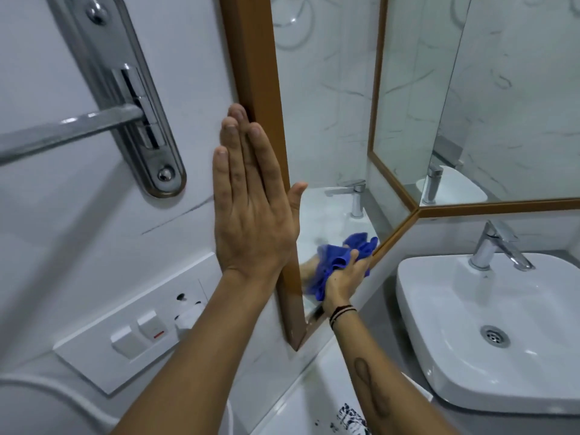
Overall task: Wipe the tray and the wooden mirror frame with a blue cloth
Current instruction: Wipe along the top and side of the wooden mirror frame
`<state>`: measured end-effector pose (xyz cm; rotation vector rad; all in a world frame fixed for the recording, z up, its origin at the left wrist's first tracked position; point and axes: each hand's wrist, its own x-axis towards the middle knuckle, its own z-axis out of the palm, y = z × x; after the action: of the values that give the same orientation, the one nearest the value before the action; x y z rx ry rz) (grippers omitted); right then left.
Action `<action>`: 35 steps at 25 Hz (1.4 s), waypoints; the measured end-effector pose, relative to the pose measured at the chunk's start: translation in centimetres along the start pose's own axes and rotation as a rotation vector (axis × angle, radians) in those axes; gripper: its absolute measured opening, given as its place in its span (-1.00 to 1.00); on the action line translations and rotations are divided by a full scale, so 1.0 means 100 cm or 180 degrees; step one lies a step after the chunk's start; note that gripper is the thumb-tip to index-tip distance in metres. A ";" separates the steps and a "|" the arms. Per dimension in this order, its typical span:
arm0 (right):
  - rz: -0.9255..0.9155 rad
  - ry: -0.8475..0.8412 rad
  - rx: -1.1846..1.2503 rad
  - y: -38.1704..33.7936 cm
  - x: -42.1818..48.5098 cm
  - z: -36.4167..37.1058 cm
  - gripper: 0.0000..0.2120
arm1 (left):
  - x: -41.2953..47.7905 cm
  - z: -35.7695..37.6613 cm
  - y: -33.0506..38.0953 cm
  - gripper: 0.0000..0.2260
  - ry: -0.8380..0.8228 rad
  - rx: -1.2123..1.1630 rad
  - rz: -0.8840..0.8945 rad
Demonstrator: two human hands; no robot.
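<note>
The wooden mirror frame (254,58) runs up the wall beside the mirror glass, and its bottom strip slants toward the sink. My left hand (251,211) lies flat and open against the frame's outer left edge, fingers pointing up. My right hand (343,281) grips a bunched blue cloth (335,262) and presses it on the frame's lower strip near the bottom corner. The cloth's reflection shows in the glass. No tray is in view.
A chrome towel-bar bracket (138,98) is mounted on the white marble wall at left. Below it sits a white switch and socket plate (135,334). A white basin (489,328) with a chrome tap (499,246) stands at right on a grey counter.
</note>
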<state>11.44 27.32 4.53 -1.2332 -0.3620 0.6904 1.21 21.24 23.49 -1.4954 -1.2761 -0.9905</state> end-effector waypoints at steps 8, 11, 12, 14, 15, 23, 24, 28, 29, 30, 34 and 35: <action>-0.0008 0.0034 0.0257 -0.020 0.016 0.006 -0.70 | -0.002 0.002 0.000 -0.21 -0.0016 0.0107 0.0045; -0.0382 -0.0328 0.0059 -0.006 -0.050 0.001 -0.35 | -0.001 0.002 0.000 -0.21 -0.0058 0.0161 0.0028; -0.0500 -0.0440 -0.0074 0.001 -0.061 -0.001 -0.34 | -0.001 0.003 0.000 -0.21 -0.0050 0.0188 0.0036; -0.0371 -0.0285 0.0101 -0.008 -0.037 -0.001 -0.45 | -0.002 0.002 0.000 -0.21 -0.0030 0.0155 0.0005; -0.0200 -0.0219 0.0154 -0.008 -0.022 0.003 -0.52 | -0.003 0.001 0.000 -0.21 -0.0023 0.0145 0.0005; -0.0034 -0.0064 0.0112 -0.018 0.029 -0.002 -0.57 | -0.001 0.003 0.000 -0.21 0.0021 0.0171 -0.0015; 0.0092 -0.0054 0.0184 -0.021 0.051 -0.003 -0.60 | -0.001 0.002 0.000 -0.21 0.0012 0.0144 -0.0036; -0.0286 -0.0566 0.0237 0.031 -0.003 -0.016 -0.61 | -0.003 0.005 -0.001 -0.23 0.0014 0.0137 -0.0035; -0.0575 -0.0803 0.0197 0.046 -0.031 -0.021 -0.53 | -0.003 0.006 0.000 -0.23 0.0014 0.0137 -0.0013; -0.0931 -0.1041 0.0021 0.059 -0.053 -0.029 -0.44 | -0.002 0.006 0.000 -0.23 0.0008 0.0114 -0.0011; -0.2637 -0.2163 -0.0942 0.072 -0.059 -0.066 -0.36 | -0.002 0.003 -0.001 -0.24 -0.0025 0.0140 -0.0002; -0.3261 -0.2284 -0.1121 0.056 -0.043 -0.063 -0.36 | -0.003 0.002 -0.001 -0.24 -0.0024 0.0148 0.0015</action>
<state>10.41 20.80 -2.25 -0.8974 -1.6277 0.1316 1.02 21.37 23.12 -1.4672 -1.2919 -0.9470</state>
